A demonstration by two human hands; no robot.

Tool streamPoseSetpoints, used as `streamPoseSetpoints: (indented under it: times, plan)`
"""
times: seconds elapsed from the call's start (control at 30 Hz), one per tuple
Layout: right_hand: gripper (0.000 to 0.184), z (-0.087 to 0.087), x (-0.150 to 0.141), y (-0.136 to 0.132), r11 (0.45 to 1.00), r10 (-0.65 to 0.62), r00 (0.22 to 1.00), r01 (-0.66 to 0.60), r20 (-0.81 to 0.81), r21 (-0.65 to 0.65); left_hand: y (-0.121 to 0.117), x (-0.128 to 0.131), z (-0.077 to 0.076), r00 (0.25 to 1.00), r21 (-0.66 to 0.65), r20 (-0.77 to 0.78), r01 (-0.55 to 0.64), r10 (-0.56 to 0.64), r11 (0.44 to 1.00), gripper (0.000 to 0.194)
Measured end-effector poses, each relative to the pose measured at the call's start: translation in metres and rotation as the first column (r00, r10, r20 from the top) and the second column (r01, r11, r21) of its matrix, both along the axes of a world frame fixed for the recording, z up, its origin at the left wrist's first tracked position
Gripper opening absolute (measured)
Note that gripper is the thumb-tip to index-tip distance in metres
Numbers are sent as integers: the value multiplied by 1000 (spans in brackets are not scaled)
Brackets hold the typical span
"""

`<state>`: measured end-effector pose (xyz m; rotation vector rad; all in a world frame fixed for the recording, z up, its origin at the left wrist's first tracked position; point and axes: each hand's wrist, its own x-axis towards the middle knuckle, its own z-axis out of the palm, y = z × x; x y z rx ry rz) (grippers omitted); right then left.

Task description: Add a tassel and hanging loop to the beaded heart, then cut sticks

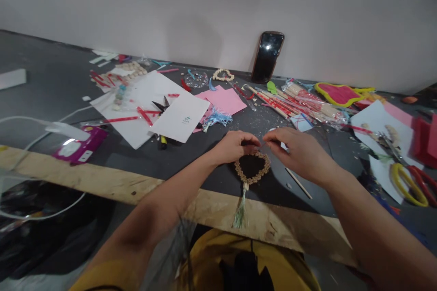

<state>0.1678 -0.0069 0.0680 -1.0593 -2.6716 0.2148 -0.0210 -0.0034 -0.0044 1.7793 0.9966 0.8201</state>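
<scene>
A heart-shaped loop of small brown beads (253, 179) hangs or lies near the front of the dark tabletop. From its lower tip a pale green tassel (240, 213) drops over the wooden edge. My left hand (235, 146) is closed in a pinch at the loop's upper edge. Just to the right, my right hand (297, 151) pinches close to the left fingertips. Whatever thin piece it holds is too small to make out. Below the right hand lies a thin wooden stick (299, 183).
Papers (180, 116), black-tipped pliers (163, 105) and a blue tassel (218, 117) lie to the left. A phone (268, 57) leans against the wall. Wrapped sticks (273, 102) and yellow-and-red scissors (409, 184) are on the right. A purple power strip (80, 144) sits far left.
</scene>
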Motion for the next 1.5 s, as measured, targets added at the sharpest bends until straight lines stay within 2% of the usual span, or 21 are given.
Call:
streamPoseSetpoints:
  times: [0.23, 0.37, 0.5, 0.67, 0.8, 0.97, 1.17, 1.33, 1.5]
  plan:
    - [16, 0, -8, 3, 1000, 11, 999, -11, -35, -11, 0, 0, 5, 994, -112, 112, 20, -7, 994, 18]
    - [15, 0, -8, 4, 1000, 11, 999, -11, -49, 10, 0, 0, 8, 981, -211, 189, -1, 42, 977, 19]
    - [15, 1, -9, 5, 999, 32, 998, -31, -51, 22, 1, 0, 9, 977, -228, 198, -29, 75, 973, 19]
    - [14, 5, -13, 7, 999, 49, 998, -49, -35, 14, 1, 0, 8, 965, -261, 252, 0, 68, 965, 28]
    - [14, 6, -19, 10, 997, 79, 996, -79, -35, 7, 2, -2, 8, 974, -214, 220, -3, 51, 977, 28]
    - [13, 5, -22, 15, 997, 74, 997, -74, -28, -5, 2, -6, 11, 994, -94, 97, -48, 57, 994, 16]
    - [12, 2, -21, 22, 999, 22, 1000, -22, -22, -27, 1, -7, 20, 999, -71, 33, -15, 17, 997, 13]
    - [13, -2, -20, 25, 999, -8, 999, 7, -39, -35, 1, -7, 19, 999, -142, 41, -2, 8, 990, 19]
    - [15, -2, -17, 24, 1000, -7, 997, 5, -73, -24, 2, -4, 15, 988, -238, 118, -68, 98, 969, 18]
